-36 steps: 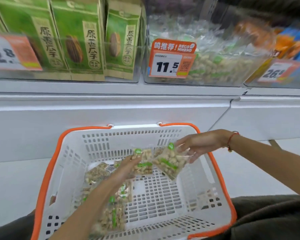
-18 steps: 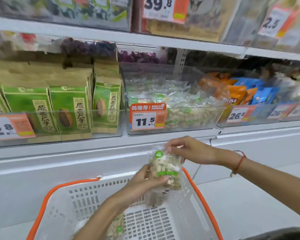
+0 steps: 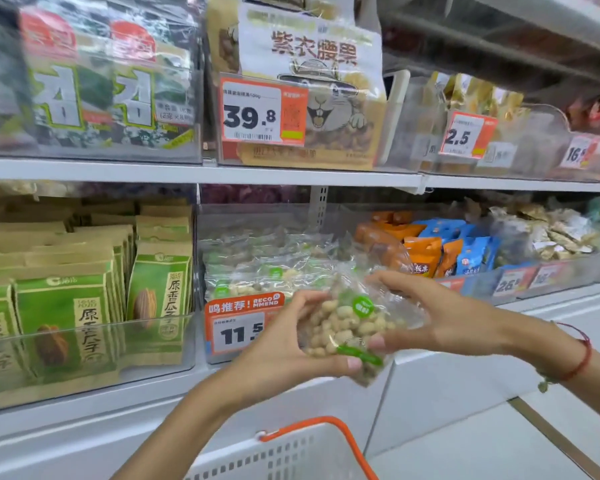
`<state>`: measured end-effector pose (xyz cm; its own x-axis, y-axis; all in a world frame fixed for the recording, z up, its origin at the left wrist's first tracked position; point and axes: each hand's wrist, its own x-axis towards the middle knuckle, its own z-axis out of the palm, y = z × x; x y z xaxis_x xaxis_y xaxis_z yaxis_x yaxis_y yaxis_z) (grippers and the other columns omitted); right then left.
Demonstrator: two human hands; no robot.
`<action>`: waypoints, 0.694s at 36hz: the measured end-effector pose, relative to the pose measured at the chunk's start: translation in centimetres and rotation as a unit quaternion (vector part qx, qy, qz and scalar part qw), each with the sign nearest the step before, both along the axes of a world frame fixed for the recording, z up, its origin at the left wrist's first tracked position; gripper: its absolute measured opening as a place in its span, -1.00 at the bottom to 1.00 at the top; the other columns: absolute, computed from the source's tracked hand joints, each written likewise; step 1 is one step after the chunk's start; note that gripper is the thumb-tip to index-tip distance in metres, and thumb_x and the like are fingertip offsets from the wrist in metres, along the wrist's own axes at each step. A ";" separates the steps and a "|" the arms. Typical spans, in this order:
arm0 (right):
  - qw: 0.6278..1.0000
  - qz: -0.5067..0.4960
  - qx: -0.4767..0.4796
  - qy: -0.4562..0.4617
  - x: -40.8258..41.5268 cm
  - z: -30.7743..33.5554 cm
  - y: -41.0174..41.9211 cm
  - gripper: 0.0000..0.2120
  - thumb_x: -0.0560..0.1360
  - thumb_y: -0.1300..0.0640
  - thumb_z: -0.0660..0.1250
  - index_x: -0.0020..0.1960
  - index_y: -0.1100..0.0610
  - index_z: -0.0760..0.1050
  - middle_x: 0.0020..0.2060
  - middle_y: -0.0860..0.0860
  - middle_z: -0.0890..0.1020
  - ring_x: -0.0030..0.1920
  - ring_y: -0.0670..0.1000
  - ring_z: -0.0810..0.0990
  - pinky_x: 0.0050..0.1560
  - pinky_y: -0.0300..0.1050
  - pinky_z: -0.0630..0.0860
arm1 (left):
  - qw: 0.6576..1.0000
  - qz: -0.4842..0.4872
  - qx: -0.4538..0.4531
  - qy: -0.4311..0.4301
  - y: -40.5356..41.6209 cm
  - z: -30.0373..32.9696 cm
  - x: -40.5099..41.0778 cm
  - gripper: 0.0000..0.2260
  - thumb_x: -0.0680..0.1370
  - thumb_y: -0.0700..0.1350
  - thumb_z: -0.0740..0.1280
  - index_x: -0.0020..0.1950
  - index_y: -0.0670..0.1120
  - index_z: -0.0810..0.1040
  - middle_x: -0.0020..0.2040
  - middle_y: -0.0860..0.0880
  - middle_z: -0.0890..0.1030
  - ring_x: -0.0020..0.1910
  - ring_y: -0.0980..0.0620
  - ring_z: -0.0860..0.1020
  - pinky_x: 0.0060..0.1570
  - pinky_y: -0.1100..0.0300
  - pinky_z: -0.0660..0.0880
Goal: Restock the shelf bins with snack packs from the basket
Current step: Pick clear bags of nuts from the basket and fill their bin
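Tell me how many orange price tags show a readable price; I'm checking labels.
5: 39.8 on the upper middle bin, 2.5 to its right, 16-something at the far right edge, 11.5 beside the left hand, 26-something on the lower right bin. Others are blurred.

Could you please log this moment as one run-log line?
both hands: left hand and right hand grip nut pack | position: before clear bin | basket below

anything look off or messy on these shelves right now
Nothing stands out. Both hands, left and right, hold a clear nut pack before the matching bin; its packs lie loosely heaped, none spilled or torn.
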<state>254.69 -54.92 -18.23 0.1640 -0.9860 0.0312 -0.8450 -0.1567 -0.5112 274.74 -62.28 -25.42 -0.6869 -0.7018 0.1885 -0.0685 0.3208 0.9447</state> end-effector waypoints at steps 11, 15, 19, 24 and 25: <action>0.938 -0.121 -0.285 -0.154 -1.3 -2.0 0.7 -0.55 0.28 -0.18 0.45 0.09 -0.47 0.38 0.07 -0.54 0.48 0.13 -0.49 0.42 0.01 -0.65 0.28 | 0.953 0.140 -0.237 -0.127 -8.1 4.8 -2.8 -0.71 0.65 0.02 0.08 0.32 0.07 0.45 0.35 0.12 0.41 0.35 0.15 0.32 0.35 0.13 0.26; 0.926 -0.159 -0.314 -0.138 -1.8 -2.4 -2.8 -0.40 0.27 -0.34 0.32 0.25 -0.14 0.41 0.11 -0.32 0.56 0.17 -0.34 0.47 0.07 -0.52 0.35 | 0.876 0.144 -0.307 -0.342 -13.1 4.2 -5.6 -0.63 0.66 -0.06 0.04 0.46 0.02 0.30 0.48 -0.01 0.29 0.43 -0.04 0.28 0.37 -0.01 0.24; 0.921 -0.206 -0.316 -0.095 -1.9 -2.4 -7.8 -0.49 0.41 -0.21 0.41 0.26 -0.05 0.37 0.04 -0.36 0.51 0.04 -0.48 0.44 -0.06 -0.58 0.33 | 0.834 0.118 -0.244 -0.480 -15.9 4.0 -6.9 -0.57 0.68 0.05 -0.06 0.52 -0.02 0.20 0.54 -0.08 0.18 0.47 -0.10 0.23 0.42 -0.03 0.18; 0.926 -0.288 -0.217 -0.112 -2.4 -2.3 -14.2 -0.42 0.49 -0.18 0.32 0.36 0.14 0.29 0.24 0.04 0.50 0.20 0.04 0.48 0.09 -0.14 0.37 | 0.825 0.112 -0.253 -0.493 -17.6 2.8 -6.7 -0.53 0.65 0.17 -0.13 0.56 0.12 -0.01 0.58 -0.03 -0.05 0.55 -0.07 -0.08 0.48 -0.05 -0.08; 0.922 -0.310 -0.198 -0.124 -2.5 -2.3 -15.7 -0.40 0.49 -0.19 0.30 0.35 0.18 0.29 0.24 0.09 0.50 0.22 0.12 0.48 0.14 -0.06 0.40 | 0.822 0.114 -0.260 -0.493 -17.9 2.5 -6.7 -0.53 0.65 0.17 -0.13 0.55 0.13 -0.03 0.58 -0.02 -0.07 0.55 -0.05 -0.11 0.48 -0.06 -0.12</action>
<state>252.23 -70.63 -20.50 -0.4873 -0.7908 0.3704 -0.7002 0.1003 -0.7069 268.07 -80.18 -22.89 -0.5477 -0.8340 -0.0668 -0.8334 0.5366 0.1322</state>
